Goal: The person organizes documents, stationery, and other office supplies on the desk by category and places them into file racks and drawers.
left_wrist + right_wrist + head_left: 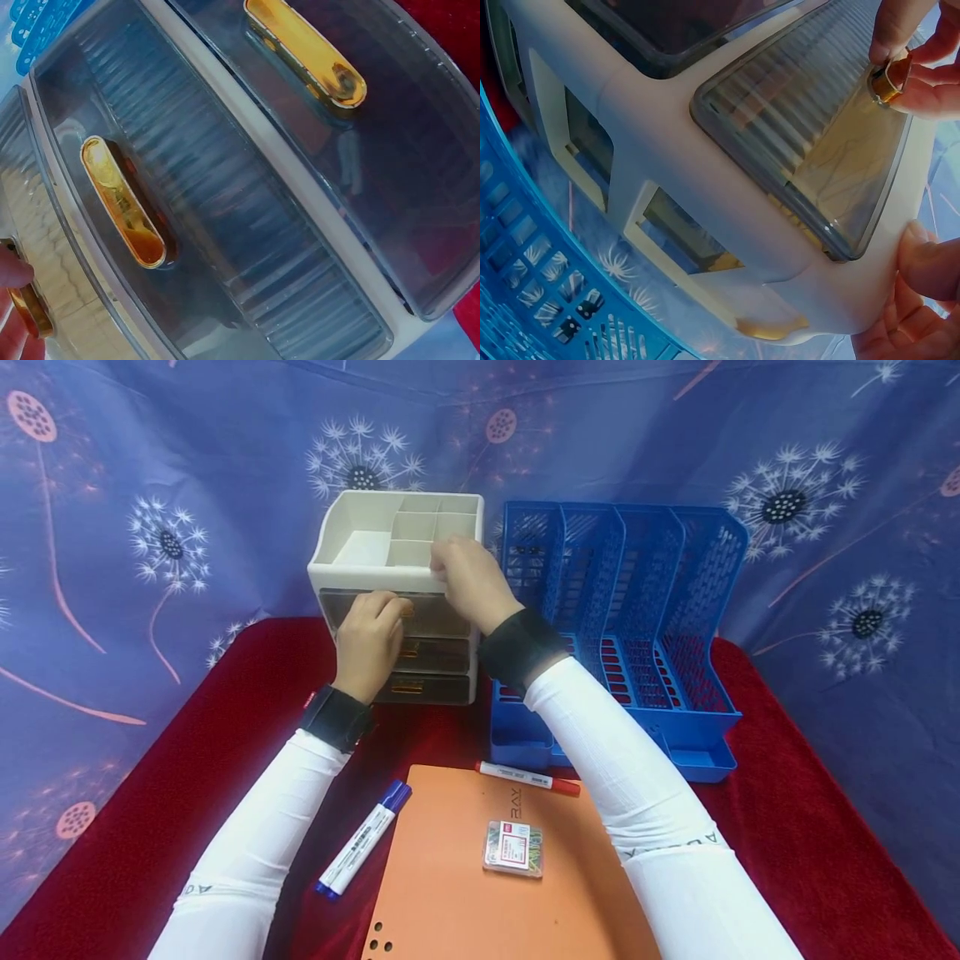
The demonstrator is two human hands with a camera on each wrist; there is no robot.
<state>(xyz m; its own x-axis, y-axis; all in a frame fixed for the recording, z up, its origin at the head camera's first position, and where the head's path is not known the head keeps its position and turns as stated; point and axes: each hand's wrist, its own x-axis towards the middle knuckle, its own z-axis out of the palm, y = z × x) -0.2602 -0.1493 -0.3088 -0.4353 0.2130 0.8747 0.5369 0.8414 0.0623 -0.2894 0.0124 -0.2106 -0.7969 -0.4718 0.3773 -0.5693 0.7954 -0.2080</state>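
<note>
A white desktop organizer (375,577) with an open compartmented top and smoky clear drawers stands at the back of the table. My left hand (367,643) is at its top drawer (442,614); in the right wrist view, the thumb and fingers pinch that drawer's gold handle (889,82). My right hand (472,581) holds the organizer's upper front edge near the right corner, thumb (930,259) on the front. Lower gold handles (124,202) show untouched in the left wrist view. The top drawer appears closed.
Right of the organizer stands a blue mesh file rack (622,610). On an orange board (450,877) lie a red marker (528,778) and a small clear box (513,849) with a label. Blue markers (363,841) lie left of the board on the red cloth (247,710).
</note>
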